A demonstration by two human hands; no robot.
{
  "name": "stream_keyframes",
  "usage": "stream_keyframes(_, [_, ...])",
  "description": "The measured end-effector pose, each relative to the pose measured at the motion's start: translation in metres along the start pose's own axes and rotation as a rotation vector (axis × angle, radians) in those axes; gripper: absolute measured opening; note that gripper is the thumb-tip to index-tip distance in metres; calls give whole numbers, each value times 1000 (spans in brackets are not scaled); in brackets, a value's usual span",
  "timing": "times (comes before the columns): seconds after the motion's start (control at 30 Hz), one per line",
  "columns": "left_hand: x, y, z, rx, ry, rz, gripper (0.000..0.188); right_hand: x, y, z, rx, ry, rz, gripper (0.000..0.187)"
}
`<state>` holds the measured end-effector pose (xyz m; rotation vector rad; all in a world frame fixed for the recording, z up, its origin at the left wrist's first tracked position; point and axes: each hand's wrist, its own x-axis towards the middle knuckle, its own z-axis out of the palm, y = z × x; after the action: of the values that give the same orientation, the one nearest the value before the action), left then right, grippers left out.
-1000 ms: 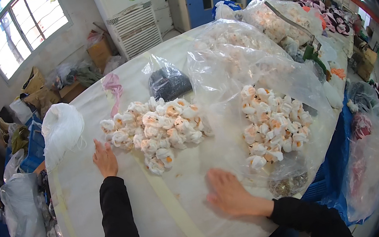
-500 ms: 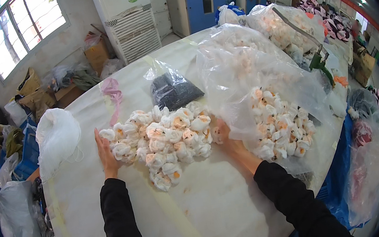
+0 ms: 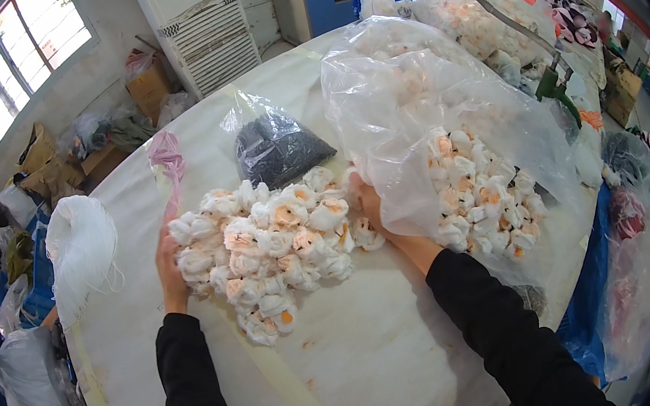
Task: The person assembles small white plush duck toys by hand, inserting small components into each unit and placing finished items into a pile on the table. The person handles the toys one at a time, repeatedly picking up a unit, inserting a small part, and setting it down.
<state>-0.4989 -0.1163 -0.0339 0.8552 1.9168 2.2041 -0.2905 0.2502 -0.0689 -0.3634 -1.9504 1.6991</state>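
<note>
A heap of small white fabric flowers with orange centres [image 3: 272, 241] lies in the middle of a white-covered table [image 3: 367, 358]. My left hand [image 3: 169, 266] presses flat against the heap's left side. My right hand [image 3: 369, 200] cups its right side, fingers apart, beside a big clear plastic bag [image 3: 428, 102] that holds more of the same flowers [image 3: 482, 199]. Neither hand grips anything.
A small clear bag of dark pieces [image 3: 278, 147] lies behind the heap. A pink plastic strip [image 3: 168, 164] and a bundle of white thread [image 3: 80, 242] lie at the left. More filled bags [image 3: 474, 14] stand at the back right. Boxes and sacks surround the table.
My right hand moved from the near table up to the heap's right side. Both hands pushed the flowers into a tighter pile, and the view has closed in.
</note>
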Motion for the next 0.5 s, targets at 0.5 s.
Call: stream_keyframes(0.5, [7, -49, 61, 832, -179, 333, 66, 3, -11, 24, -535, -213, -373, 58])
